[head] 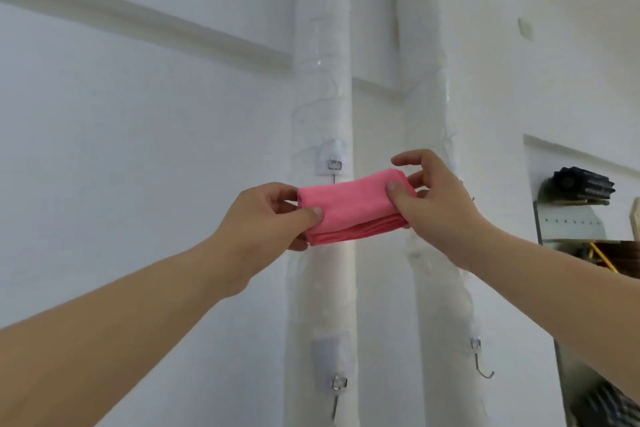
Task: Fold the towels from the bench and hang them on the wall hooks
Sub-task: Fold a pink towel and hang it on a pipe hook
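A folded pink towel [349, 206] is held up in front of two white wrapped pipes on the wall. My left hand [266, 215] pinches its left end between thumb and fingers. My right hand [433, 191] pinches its right end, thumb on the front face, index finger lifted above. A clear adhesive wall hook [92, 161] with a metal loop sits on the left pipe just above and behind the towel's left part; its lower prong is hidden by the towel.
Two more metal hooks hang lower down: one [337, 392] on the left pipe, one [481, 362] on the right pipe. At the right edge, a shelf [568, 232] holds a dark object [581, 184] and other clutter. White walls surround the pipes.
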Action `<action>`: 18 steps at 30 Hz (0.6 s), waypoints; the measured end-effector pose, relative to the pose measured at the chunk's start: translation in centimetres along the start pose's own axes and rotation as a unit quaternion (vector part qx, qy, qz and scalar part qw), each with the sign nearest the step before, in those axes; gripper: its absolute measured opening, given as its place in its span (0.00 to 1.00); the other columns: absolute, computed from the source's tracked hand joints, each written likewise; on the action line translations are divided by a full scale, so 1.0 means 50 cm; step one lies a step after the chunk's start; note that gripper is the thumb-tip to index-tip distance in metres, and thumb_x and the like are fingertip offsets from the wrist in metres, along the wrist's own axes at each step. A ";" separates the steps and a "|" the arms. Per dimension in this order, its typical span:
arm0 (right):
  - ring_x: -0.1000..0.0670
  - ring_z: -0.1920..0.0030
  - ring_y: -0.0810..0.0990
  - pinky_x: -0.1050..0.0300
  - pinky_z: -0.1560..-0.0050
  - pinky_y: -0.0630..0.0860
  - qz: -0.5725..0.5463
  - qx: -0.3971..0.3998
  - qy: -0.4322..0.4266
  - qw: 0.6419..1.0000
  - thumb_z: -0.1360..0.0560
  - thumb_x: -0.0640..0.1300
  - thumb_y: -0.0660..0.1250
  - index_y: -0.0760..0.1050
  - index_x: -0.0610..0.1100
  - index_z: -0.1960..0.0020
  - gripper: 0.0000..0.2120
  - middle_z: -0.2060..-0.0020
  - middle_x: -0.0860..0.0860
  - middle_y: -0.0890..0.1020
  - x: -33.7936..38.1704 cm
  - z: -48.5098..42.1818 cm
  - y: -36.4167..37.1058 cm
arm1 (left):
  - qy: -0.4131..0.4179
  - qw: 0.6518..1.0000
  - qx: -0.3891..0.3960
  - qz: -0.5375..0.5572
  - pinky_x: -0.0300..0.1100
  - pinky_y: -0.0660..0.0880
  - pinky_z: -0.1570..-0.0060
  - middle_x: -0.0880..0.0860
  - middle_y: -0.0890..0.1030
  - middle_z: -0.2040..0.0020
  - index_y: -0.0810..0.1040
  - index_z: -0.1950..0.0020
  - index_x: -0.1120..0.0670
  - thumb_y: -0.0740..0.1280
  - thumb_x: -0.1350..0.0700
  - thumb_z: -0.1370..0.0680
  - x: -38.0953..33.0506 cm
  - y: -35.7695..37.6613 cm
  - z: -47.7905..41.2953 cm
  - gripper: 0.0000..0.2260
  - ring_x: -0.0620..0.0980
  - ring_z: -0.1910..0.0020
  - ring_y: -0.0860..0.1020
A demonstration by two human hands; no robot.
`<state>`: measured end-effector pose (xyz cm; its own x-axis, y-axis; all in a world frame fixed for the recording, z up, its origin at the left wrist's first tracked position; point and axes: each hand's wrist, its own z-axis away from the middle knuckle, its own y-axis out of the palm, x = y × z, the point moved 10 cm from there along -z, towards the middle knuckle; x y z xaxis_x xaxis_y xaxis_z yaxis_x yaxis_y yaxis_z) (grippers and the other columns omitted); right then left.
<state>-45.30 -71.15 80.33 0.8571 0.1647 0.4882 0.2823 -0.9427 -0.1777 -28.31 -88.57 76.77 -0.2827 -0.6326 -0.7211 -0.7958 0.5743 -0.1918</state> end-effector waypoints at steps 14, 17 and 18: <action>0.47 0.70 0.78 0.53 0.67 0.80 -0.037 0.011 0.028 0.999 0.24 0.39 0.63 0.83 0.47 0.54 0.10 0.64 0.45 0.82 -0.043 -0.178 0.084 | -0.030 0.995 -0.092 0.033 0.41 0.78 0.67 0.60 0.85 0.58 0.82 0.48 0.58 0.72 0.56 0.26 -0.007 -0.022 -0.175 0.08 0.55 0.68 0.82; 0.46 0.73 0.77 0.52 0.69 0.78 -0.020 0.076 0.066 0.995 0.26 0.38 0.63 0.79 0.38 0.62 0.09 0.71 0.43 0.78 -0.053 -0.170 0.093 | -0.064 0.996 -0.060 0.020 0.41 0.77 0.70 0.60 0.85 0.62 0.79 0.52 0.59 0.72 0.56 0.26 0.012 -0.006 -0.168 0.08 0.54 0.69 0.83; 0.45 0.74 0.76 0.51 0.69 0.78 -0.012 0.095 0.071 0.993 0.26 0.38 0.63 0.77 0.38 0.65 0.10 0.72 0.44 0.75 -0.055 -0.164 0.098 | -0.078 0.996 -0.045 0.014 0.41 0.78 0.70 0.60 0.85 0.63 0.78 0.53 0.59 0.72 0.55 0.25 0.017 0.000 -0.163 0.07 0.54 0.69 0.83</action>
<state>-49.80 -78.59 85.15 0.7840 0.1307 0.6069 0.3889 -0.8654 -0.3160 -32.91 -93.33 81.59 -0.2250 -0.5239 -0.8215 -0.8355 0.5375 -0.1140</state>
